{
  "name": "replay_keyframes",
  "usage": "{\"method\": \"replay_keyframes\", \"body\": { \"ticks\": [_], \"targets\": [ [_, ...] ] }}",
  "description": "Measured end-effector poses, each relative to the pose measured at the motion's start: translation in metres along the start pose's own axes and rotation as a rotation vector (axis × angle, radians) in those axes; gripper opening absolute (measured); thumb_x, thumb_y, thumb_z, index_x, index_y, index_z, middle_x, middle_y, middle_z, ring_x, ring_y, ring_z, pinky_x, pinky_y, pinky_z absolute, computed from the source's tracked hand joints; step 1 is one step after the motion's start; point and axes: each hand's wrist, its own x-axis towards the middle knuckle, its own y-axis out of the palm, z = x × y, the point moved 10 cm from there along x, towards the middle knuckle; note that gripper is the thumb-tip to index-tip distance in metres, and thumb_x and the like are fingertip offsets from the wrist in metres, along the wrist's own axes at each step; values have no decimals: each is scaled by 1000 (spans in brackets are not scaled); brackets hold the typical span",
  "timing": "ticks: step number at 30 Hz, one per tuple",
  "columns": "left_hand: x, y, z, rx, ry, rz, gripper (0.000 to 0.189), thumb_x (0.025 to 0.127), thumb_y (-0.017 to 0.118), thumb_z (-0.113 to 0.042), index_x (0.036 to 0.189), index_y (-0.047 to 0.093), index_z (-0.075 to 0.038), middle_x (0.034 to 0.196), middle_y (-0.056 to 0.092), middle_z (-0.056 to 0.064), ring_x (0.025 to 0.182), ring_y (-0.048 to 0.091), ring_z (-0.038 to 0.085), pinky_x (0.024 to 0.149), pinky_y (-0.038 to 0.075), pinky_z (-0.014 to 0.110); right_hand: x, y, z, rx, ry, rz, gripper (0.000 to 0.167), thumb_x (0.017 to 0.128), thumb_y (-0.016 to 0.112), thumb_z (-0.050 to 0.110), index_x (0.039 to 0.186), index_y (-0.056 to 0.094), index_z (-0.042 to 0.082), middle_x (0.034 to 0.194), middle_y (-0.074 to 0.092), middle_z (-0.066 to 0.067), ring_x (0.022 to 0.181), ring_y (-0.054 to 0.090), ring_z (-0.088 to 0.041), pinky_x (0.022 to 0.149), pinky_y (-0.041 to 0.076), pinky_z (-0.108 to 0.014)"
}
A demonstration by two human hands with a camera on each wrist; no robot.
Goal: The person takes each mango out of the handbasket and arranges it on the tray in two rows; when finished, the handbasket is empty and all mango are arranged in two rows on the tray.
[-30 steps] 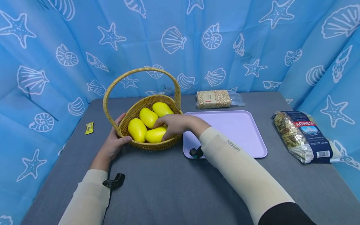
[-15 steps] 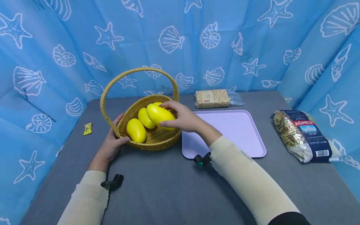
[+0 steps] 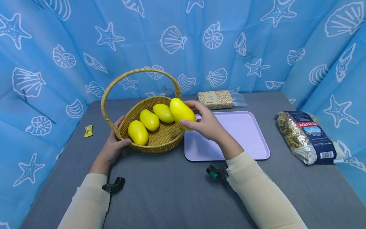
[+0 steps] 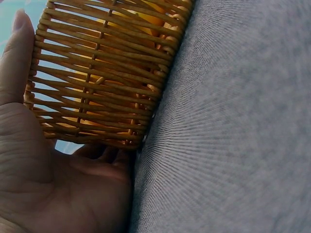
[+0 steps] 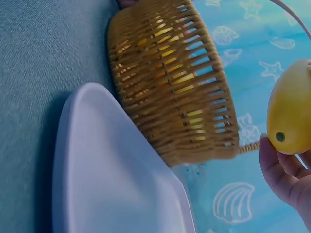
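A yellow mango (image 3: 180,111) is held up in my right hand (image 3: 208,124), above the right rim of a wicker basket (image 3: 161,141) and the tray's left edge. The right wrist view shows this mango (image 5: 290,109) pinched at one end, with a dark stem spot facing the camera. Inside the basket lie three more mangoes (image 3: 149,120). My left hand (image 3: 112,148) grips the basket's left side, thumb on the rim. In the left wrist view the hand (image 4: 73,189) cups the woven wall (image 4: 107,73); its fingers are mostly hidden.
Right of the basket lies a lilac tray (image 3: 243,133). Behind it is a vacuum-packed bag of grains or beans (image 3: 218,99), and at the far right a pasta bag (image 3: 308,138). A small yellow wrapped sweet (image 3: 88,130) lies at the left. The basket's tall handle (image 3: 125,75) arches upward.
My right hand has taken hold of the front mango, lifted it out of the basket and carried it right, turning it more upright. My left hand stays on the basket.
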Motion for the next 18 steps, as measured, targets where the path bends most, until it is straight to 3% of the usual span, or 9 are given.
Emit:
{"method": "replay_keyframes", "body": {
  "ticks": [7, 18],
  "targets": [
    [1, -2, 2, 3, 5, 2, 93, 103, 69, 3, 176, 15, -18, 175, 23, 16, 151, 34, 27, 115, 38, 27, -6, -23, -9, -20, 13, -61, 69, 99, 84, 29, 158, 54, 14, 146, 59, -4, 124, 57, -34, 93, 56, -54],
    [1, -1, 1, -5, 2, 7, 93, 103, 69, 3, 176, 15, -18, 176, 21, 17, 151, 33, 27, 115, 37, 27, -10, -68, -30, -65, 105, -213, 72, 99, 84, 30, 161, 52, 15, 148, 55, -11, 124, 56, -35, 95, 53, -53]
  ]
}}
